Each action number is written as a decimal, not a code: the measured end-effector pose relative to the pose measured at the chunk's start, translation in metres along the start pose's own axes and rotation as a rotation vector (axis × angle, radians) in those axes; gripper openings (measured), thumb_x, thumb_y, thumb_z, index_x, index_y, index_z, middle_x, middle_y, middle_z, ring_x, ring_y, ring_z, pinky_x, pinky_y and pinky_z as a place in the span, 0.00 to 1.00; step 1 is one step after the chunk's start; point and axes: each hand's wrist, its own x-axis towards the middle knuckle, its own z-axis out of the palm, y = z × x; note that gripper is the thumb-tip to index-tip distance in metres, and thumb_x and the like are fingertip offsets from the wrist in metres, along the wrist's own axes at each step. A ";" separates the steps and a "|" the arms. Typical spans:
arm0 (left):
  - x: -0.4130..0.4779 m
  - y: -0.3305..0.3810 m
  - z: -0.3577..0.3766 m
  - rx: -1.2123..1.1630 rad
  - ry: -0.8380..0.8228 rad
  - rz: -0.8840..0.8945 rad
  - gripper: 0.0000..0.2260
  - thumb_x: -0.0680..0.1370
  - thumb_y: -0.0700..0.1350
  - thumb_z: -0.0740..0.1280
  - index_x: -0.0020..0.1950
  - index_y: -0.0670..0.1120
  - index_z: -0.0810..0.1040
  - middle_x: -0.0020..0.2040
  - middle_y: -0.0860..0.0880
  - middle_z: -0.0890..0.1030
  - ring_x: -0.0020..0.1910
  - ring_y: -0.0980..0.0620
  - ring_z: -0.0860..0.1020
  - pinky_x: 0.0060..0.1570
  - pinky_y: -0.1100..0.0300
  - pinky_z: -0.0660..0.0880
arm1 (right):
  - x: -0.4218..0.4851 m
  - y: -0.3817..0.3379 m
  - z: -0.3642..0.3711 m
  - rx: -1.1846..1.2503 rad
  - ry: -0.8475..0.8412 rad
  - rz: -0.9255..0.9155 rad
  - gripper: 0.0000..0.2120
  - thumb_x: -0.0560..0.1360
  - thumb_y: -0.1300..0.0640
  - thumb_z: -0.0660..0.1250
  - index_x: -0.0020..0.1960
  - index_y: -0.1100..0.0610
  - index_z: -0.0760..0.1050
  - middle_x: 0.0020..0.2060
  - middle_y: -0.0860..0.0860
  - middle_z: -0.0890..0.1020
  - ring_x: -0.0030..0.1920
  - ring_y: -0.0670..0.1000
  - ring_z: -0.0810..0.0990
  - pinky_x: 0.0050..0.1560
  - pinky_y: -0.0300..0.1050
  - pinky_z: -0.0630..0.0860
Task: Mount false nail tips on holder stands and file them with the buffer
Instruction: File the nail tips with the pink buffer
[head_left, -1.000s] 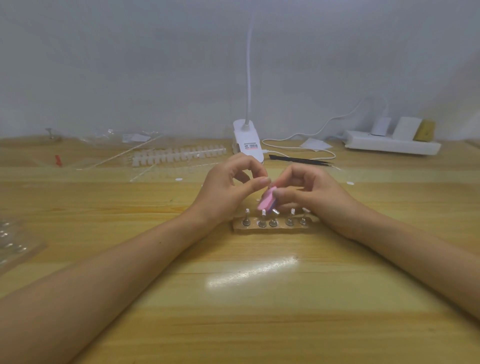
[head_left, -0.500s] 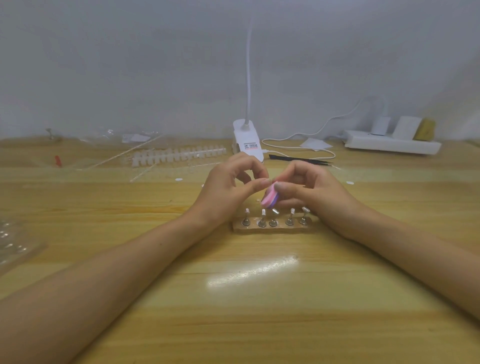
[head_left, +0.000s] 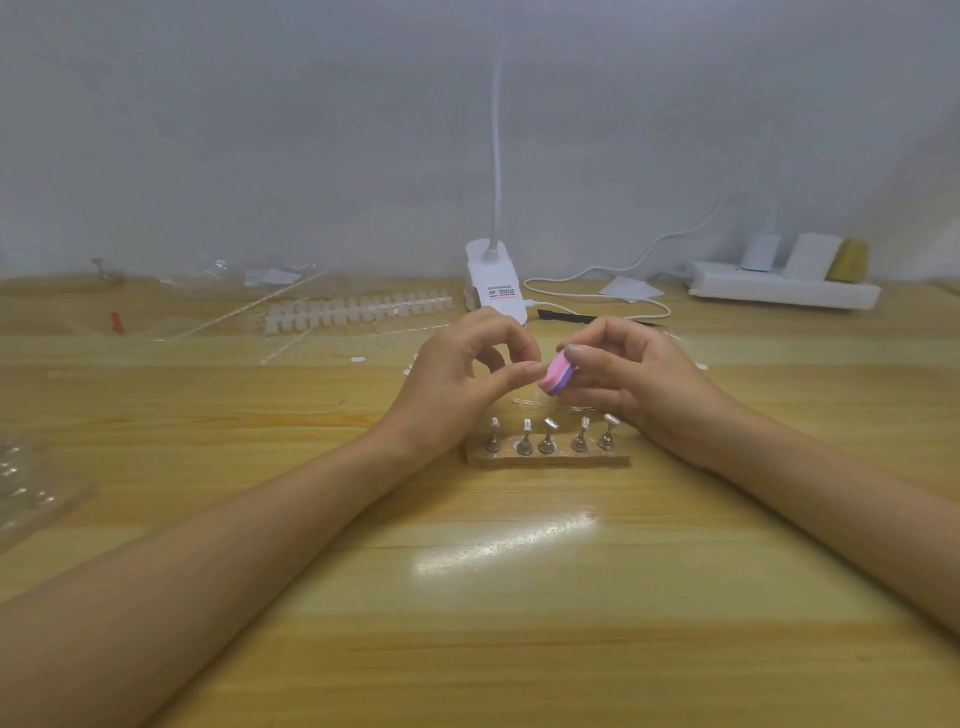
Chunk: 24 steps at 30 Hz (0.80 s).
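Note:
My right hand (head_left: 631, 379) pinches a small pink-and-purple buffer (head_left: 557, 378) between thumb and forefinger, just above the holder. My left hand (head_left: 462, 379) faces it with curled fingers. Its thumb tip reaches the buffer's end and seems to pinch a clear false nail tip there, too small to make out. Below both hands a wooden base (head_left: 548, 458) carries a row of several metal holder stands (head_left: 548, 439). Small clear tips sit on some of them. A strip of spare false nail tips (head_left: 358, 309) lies at the back left.
A white clip lamp (head_left: 496, 283) stands behind the hands with its cable (head_left: 597, 304) and black tweezers (head_left: 566, 316) beside it. A white power strip (head_left: 784, 291) is at the back right. Clear plastic packaging (head_left: 31, 488) lies at the left edge, and more wrappers (head_left: 244, 291) at the back left.
Both hands have lifted the buffer a little higher above the stands, and the buffer has tilted slightly. The holder base has stayed in place.

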 end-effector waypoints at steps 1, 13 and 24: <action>0.000 0.000 0.000 -0.003 0.015 -0.012 0.08 0.76 0.40 0.72 0.40 0.50 0.78 0.44 0.51 0.79 0.42 0.64 0.76 0.41 0.76 0.69 | 0.000 0.000 0.000 -0.003 0.000 0.003 0.10 0.74 0.58 0.70 0.50 0.63 0.75 0.44 0.59 0.86 0.47 0.57 0.86 0.47 0.45 0.82; 0.002 -0.004 -0.001 -0.099 -0.011 -0.176 0.06 0.75 0.45 0.73 0.39 0.50 0.80 0.40 0.57 0.80 0.36 0.61 0.74 0.41 0.66 0.72 | 0.000 0.002 -0.010 -0.054 0.250 -0.100 0.06 0.79 0.62 0.68 0.52 0.63 0.73 0.46 0.58 0.87 0.48 0.55 0.87 0.46 0.44 0.83; 0.000 0.001 -0.004 -0.270 -0.057 -0.222 0.06 0.69 0.55 0.71 0.37 0.53 0.81 0.35 0.57 0.81 0.33 0.58 0.71 0.33 0.72 0.68 | -0.009 -0.015 -0.001 -0.885 0.056 -0.528 0.10 0.73 0.54 0.76 0.53 0.50 0.82 0.48 0.45 0.81 0.49 0.48 0.76 0.47 0.36 0.69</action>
